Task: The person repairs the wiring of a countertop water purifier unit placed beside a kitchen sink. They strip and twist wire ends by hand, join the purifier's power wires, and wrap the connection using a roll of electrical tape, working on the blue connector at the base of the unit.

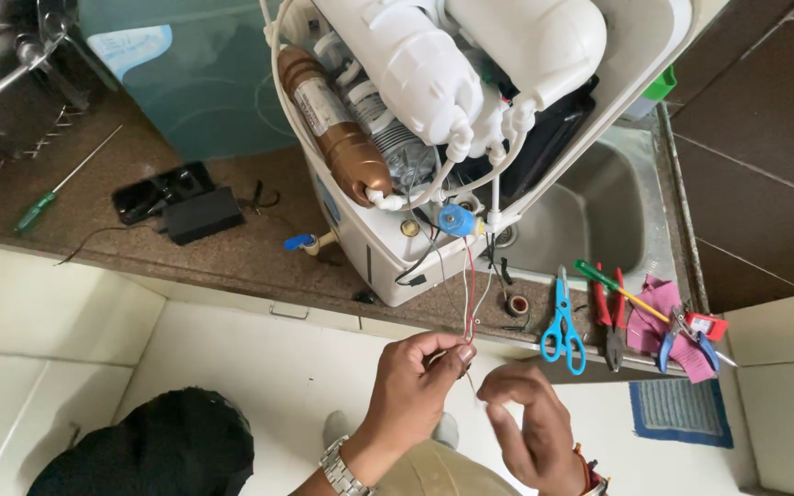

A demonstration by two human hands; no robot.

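Starting at the far left, a green-handled screwdriver lay on the brown speckled table, with a black phone and a small black box just beside each other further along.

Item, centre: an opened white water filter unit stood tilted at the table's edge, with a copper-coloured cylinder, white canisters and thin white tubing showing inside, and a small blue tap at its side.

Item: thin red and white wires hung from a blue part at the unit's base, down past the table's edge to the hands.

Item: left hand, watch at the wrist; its fingers were closed in a pinch on the wire ends.

Item: right hand, just beside it, fingers loosely curled, thumb and forefinger near each other; whether they gripped a strand could not be told.

Item, right: blue scissors, red-handled pliers, a second screwdriver, small blue pliers and a pink cloth, all lying by the steel sink.

Risks, as judged: a hard pull could tear the thin wires from the blue part; bare ends touching might short; the tilted unit could slide off the edge.

Room: pale cabinet fronts below the table, dark floor tiles at right, a blue mat underfoot.
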